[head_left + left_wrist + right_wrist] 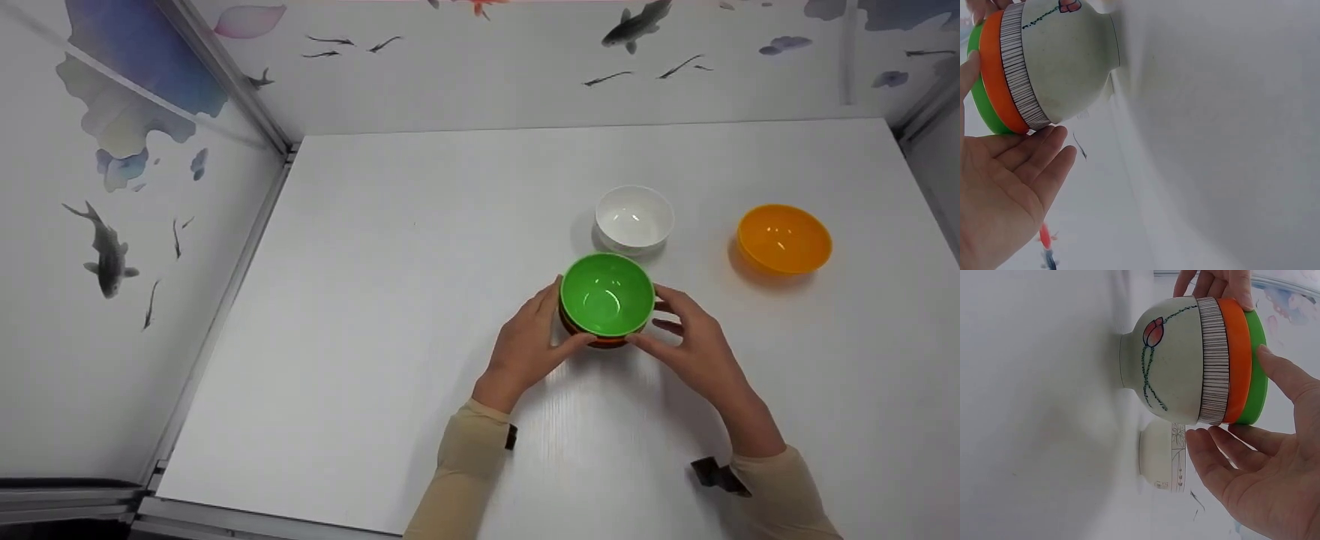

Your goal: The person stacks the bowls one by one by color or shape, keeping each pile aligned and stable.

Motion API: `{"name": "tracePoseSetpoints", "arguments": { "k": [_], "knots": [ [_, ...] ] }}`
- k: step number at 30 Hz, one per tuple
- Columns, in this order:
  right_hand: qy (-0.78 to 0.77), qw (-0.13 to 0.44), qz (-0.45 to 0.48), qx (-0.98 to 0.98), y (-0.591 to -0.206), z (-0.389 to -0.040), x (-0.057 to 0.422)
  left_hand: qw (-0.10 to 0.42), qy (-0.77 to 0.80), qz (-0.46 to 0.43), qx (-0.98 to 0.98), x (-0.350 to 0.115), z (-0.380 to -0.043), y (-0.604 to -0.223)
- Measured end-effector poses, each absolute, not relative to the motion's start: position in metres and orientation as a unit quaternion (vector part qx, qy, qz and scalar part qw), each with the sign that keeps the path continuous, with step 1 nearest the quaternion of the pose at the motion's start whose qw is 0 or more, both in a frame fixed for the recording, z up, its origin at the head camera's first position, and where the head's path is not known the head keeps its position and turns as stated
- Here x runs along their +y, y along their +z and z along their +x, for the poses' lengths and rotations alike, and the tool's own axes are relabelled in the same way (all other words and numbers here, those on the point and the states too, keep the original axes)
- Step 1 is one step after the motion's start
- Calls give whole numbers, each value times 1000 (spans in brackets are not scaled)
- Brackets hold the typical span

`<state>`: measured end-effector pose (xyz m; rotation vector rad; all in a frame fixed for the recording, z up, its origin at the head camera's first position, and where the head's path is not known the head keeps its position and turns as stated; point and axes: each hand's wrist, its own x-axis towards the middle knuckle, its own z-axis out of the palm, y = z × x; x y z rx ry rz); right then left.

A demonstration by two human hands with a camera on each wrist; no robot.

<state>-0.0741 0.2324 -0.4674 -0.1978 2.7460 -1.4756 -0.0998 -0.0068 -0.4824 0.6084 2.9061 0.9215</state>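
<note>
I read this as a purpose-built booth, closer to a lab station than a home: a white back panel (480, 90) and side panel (37, 315) enclose a plain white surface (360, 300), joined by a metal corner post (231, 71). Printed carp-like fish (110, 259) decorate the panels. I can't tell what building surrounds it.

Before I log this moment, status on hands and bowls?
Left hand, right hand: both holding bowl stack. Green bowl uppermost, orange bowl beneath, patterned bowl lowest. White bowl close behind.
</note>
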Motion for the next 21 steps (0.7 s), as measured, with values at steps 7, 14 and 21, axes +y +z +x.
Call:
{"name": "tracePoseSetpoints", "arguments": {
  "k": [7, 14, 21],
  "knots": [
    [-472, 4, -67, 879, -469, -73, 233, 19, 298, 195, 934, -7, -99, -482],
    [-472, 3, -67, 879, -469, -73, 233, 24, 299, 192, 935, -6, -100, -484],
    [-475, 4, -66, 878, -470, -73, 233, 28, 302, 190, 934, -7, -100, -486]
  ]
}}
